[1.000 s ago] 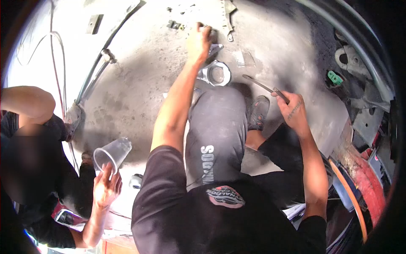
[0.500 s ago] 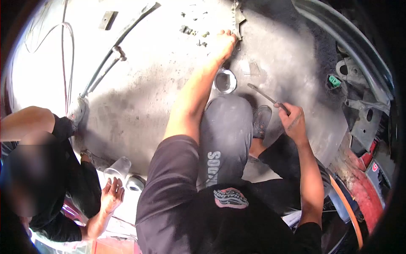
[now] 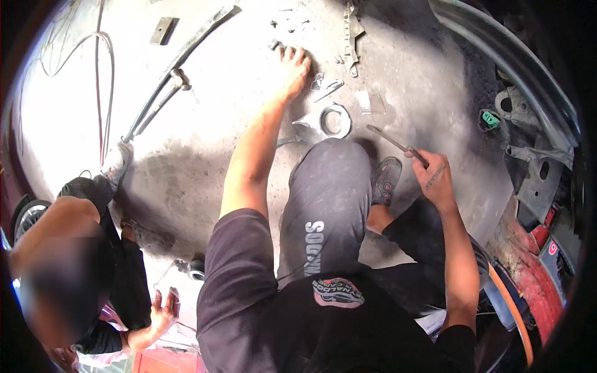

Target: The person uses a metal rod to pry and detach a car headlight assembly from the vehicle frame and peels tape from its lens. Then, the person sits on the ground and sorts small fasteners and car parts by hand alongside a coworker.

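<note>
My left hand (image 3: pixel 292 73) is low over the floor with its fingers spread, beside small dark clips (image 3: pixel 274 45). My right hand (image 3: pixel 432 178) is closed round the handle of a thin dark tool (image 3: pixel 388 137), whose tip points up and left. Between my hands lie a round silver-grey ring-shaped part (image 3: pixel 344 112) and a small pale angular piece (image 3: pixel 328 91). A clear flat piece (image 3: pixel 371 103) lies right of the ring. Farther up stands out a long notched metal bracket (image 3: pixel 348 40) on the floor.
A co-worker's hand (image 3: pixel 163 316) is at the lower left. A hammer (image 3: pixel 163 98) lies beside a long dark bar (image 3: pixel 186 53); cables (image 3: pixel 99 93) run farther left. Metal car parts (image 3: pixel 538 180), a curved panel (image 3: pixel 516 59) and an orange hose (image 3: pixel 513 308) line the right side.
My left hand has moved left from beside the notched bracket towards the small clips. The clear cup is no longer seen in the co-worker's hand. My right hand has barely moved.
</note>
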